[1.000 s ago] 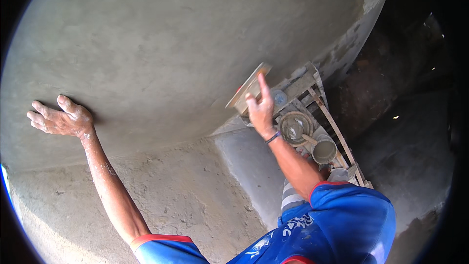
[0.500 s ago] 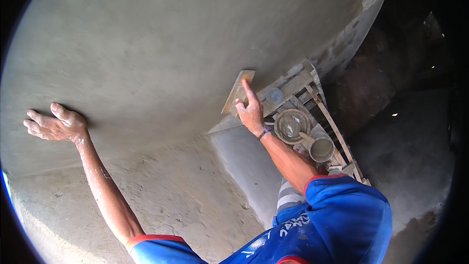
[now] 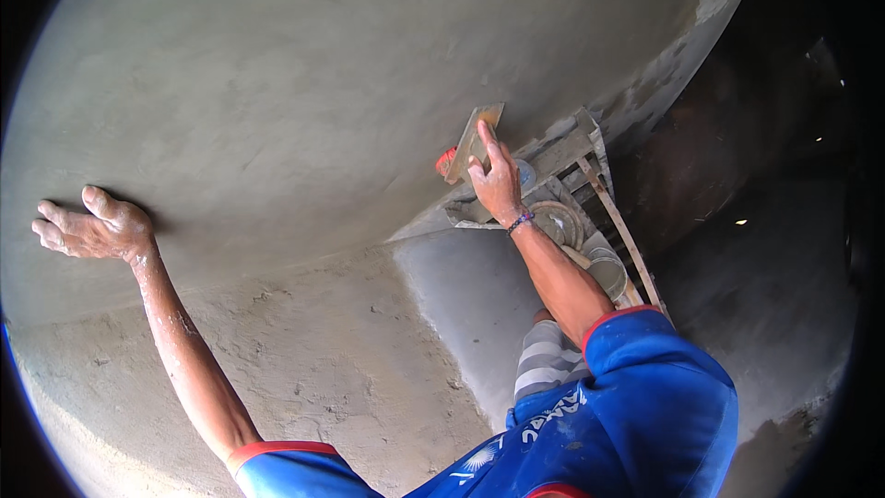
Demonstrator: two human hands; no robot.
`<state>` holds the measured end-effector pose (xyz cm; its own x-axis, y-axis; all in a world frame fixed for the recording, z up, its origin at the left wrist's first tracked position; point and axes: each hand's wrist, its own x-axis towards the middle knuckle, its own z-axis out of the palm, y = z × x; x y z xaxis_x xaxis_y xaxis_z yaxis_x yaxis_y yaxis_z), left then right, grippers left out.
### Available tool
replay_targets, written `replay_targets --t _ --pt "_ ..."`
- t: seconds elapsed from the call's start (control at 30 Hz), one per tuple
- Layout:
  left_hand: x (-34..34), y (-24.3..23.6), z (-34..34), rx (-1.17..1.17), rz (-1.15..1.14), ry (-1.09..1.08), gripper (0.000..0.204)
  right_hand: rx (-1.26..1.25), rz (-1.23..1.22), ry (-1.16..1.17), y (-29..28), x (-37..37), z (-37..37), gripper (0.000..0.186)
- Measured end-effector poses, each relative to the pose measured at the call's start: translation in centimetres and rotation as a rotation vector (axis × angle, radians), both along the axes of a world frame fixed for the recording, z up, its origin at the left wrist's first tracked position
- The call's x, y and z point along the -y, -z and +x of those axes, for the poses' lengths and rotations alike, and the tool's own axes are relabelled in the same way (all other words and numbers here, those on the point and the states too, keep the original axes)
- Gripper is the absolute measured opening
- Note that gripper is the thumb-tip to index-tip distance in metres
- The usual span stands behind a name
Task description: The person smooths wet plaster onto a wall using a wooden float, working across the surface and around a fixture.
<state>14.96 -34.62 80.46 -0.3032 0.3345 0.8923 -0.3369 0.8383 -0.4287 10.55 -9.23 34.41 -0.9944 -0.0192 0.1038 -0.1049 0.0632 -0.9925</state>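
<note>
My left hand (image 3: 97, 229) lies against the smooth grey plastered wall (image 3: 304, 83), fingers spread and pointing left, dusted with white. To the right, my right hand (image 3: 499, 183) grips a plastering float (image 3: 463, 159), a flat rectangular board smeared with tan and grey. Its handle is hidden under my palm, and one finger stretches along the board. The float rests on or very close to the plaster, tilted, near the wall's lower right stretch. A small red thing (image 3: 445, 161) shows beside the float's left edge; its kind is unclear.
A wooden scaffold platform (image 3: 576, 143) stands right of my right arm. On it are a round basin (image 3: 556, 219) of grey mix, a bucket (image 3: 607, 274) and a bluish round container (image 3: 525, 173). Rougher plaster (image 3: 304, 369) spreads below; a dark area lies far right.
My right hand has moved up and right with the float, now covering part of the basin. The red thing has come into sight. My left hand remains on the wall, slightly further left.
</note>
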Motion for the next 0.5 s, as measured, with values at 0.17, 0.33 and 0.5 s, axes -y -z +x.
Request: replay_targets --t 0.17,0.33,0.5 --pt "0.2 -0.2 0.1 -0.03 -0.076 -0.023 0.088 -0.302 0.088 0.162 -3.5 -4.9 -3.9 0.072" --pt "0.3 0.3 -0.2 -0.037 -0.113 0.052 0.093 -0.287 0.214 0.027 -7.2 -5.4 -6.9 0.075" --pt "2.7 -1.7 0.4 -0.057 -0.173 0.018 0.086 -0.439 0.369 0.105 2.1 -3.5 -5.3 0.077"
